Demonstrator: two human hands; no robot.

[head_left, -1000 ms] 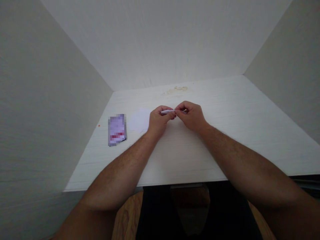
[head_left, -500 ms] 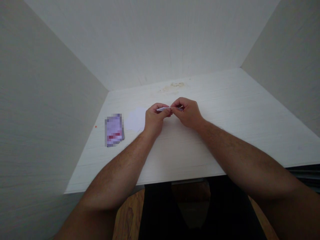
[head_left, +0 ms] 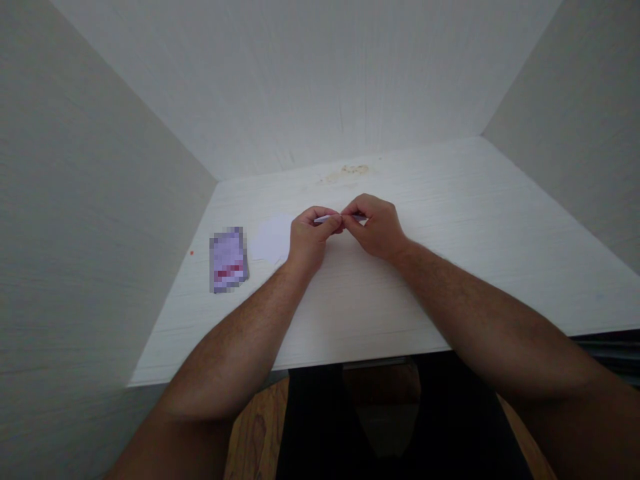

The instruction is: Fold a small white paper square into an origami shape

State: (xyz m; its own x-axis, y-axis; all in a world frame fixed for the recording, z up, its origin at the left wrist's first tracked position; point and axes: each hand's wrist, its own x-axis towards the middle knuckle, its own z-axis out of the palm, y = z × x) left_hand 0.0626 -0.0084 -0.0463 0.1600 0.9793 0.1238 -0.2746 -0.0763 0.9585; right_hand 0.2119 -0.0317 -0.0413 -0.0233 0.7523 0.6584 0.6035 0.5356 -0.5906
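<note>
Above the middle of the table, my left hand (head_left: 313,233) and my right hand (head_left: 375,225) meet at the fingertips. Between them they pinch a thin piece of white paper (head_left: 326,218), seen nearly edge-on; most of it is hidden by the fingers. Both hands are closed, with thumbs pressed against the fingers. Just left of my left hand, several white paper pieces (head_left: 271,239) lie on the table, partly covered by that hand.
The white table (head_left: 360,313) has walls at the back and on both sides. A blurred-out purple packet (head_left: 229,259) lies at its left. A small orange speck (head_left: 191,253) is near the left edge. A brownish stain (head_left: 353,171) marks the back.
Both hands stay in nearly the same place. The paper between the fingers has shifted very slightly, its right part now lying flatter inside my right hand.
</note>
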